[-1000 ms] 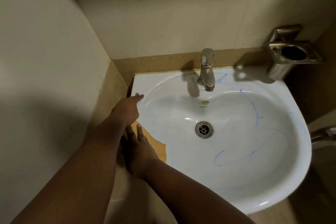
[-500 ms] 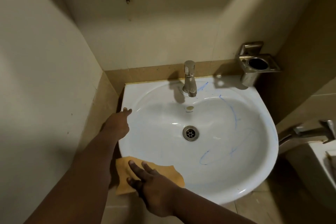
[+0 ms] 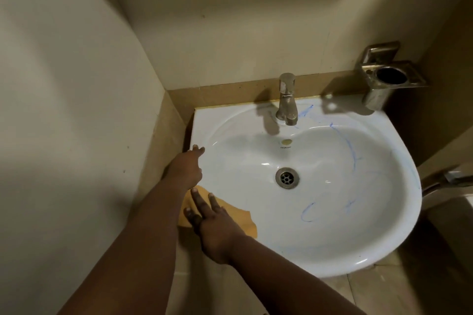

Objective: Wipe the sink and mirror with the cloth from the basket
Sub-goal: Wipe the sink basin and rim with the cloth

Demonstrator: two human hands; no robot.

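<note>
Here an orange cloth [image 3: 225,215] is pressed flat against the near left rim of a white sink [image 3: 384,245] by the right hand [image 3: 213,225], whose fingers are stretched out straight and spread over it. The cloth looks thin and rumpled, with a ragged edge reaching toward the bowl just past the fingertips. Much of it is covered by the hand, and its left part is hidden behind the left forearm, so its full shape cannot be made out. The left hand [image 3: 185,167] is laid on the sink's rim just beyond the right hand, fingers extended and nothing held. Blue scribbled lines are seen across the bowl, well to the right of both hands, around a metal drain [image 3: 287,178]. A metal tap [image 3: 287,100] is mounted at the far rim. A metal holder [image 3: 389,77] is fixed to the wall at the far right. Another fixture at the right edge is cut off and cannot be identified.
</note>
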